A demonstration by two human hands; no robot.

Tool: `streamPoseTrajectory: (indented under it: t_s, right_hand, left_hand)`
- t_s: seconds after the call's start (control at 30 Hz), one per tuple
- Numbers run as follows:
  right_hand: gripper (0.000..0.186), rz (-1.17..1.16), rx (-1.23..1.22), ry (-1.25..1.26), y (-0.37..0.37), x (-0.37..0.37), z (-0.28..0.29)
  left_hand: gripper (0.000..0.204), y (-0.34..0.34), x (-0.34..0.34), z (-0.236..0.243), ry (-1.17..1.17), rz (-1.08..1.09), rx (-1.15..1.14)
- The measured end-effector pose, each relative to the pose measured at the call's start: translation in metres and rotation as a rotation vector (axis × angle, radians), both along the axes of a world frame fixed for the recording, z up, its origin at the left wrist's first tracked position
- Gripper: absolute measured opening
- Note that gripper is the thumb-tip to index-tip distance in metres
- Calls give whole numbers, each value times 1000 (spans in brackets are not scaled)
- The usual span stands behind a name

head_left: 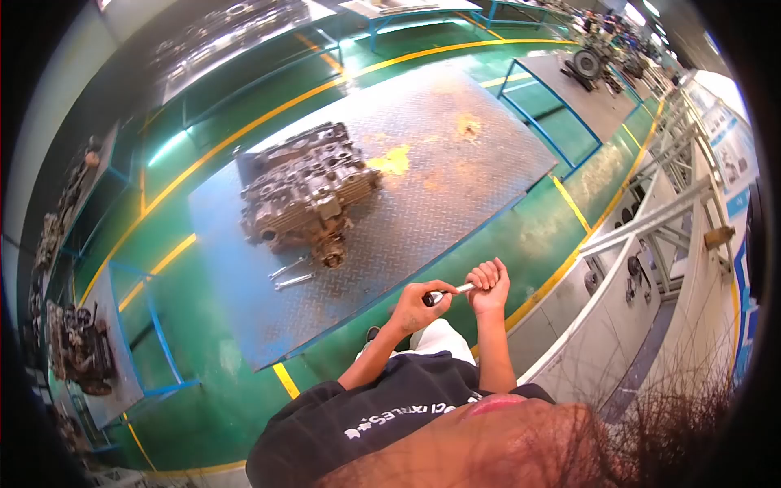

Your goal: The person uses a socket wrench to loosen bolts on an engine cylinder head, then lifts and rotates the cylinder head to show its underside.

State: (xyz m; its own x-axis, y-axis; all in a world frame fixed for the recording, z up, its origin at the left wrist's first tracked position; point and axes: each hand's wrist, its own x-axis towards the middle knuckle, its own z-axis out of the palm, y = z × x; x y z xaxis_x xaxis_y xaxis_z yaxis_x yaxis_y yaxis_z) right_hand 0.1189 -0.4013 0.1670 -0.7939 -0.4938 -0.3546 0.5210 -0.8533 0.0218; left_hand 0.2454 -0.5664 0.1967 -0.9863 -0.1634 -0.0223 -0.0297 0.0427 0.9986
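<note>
I hold a chrome tool with a dark end (460, 289), likely a ratchet or socket wrench, in front of my body. My left hand (418, 302) is closed on its dark end, and my right hand (488, 285) wraps the other end. Beyond my hands, a greasy metal engine block (305, 183) with exposed top parts rests on a steel tread-plate table (439, 203). Two chrome tools (293, 280) lie on the plate beside the engine's near end.
Another engine (81, 348) stands on a blue-framed bench at the left. Green floor (207, 309) with yellow lines surrounds the table. A blue-framed table (545, 85) is at the back right, and metal display frames (634, 236) line the right side.
</note>
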Motion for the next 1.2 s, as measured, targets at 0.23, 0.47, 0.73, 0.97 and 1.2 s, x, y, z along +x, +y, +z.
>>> streamPoseTrajectory:
  t_s: [0.23,0.47,0.73,0.97,1.2]
  right_hand:
    - [50,-71,-105,28,95,-82,33]
    - [52,-285,-152,68,270,-175,40]
    - [52,-375,-239,136,422,-337,48]
    - [52,-427,-312,135,499,-514,4]
    - [51,-1035,1340,144,646,-746,-105]
  left_hand:
    - [19,85,-82,31,216,-82,-133]
    - [19,235,-214,37,347,-313,-103]
    - [12,374,-396,61,279,-395,-76]
    - [13,449,-590,28,227,-509,-126]
    - [12,487,-806,9,-29,-483,163]
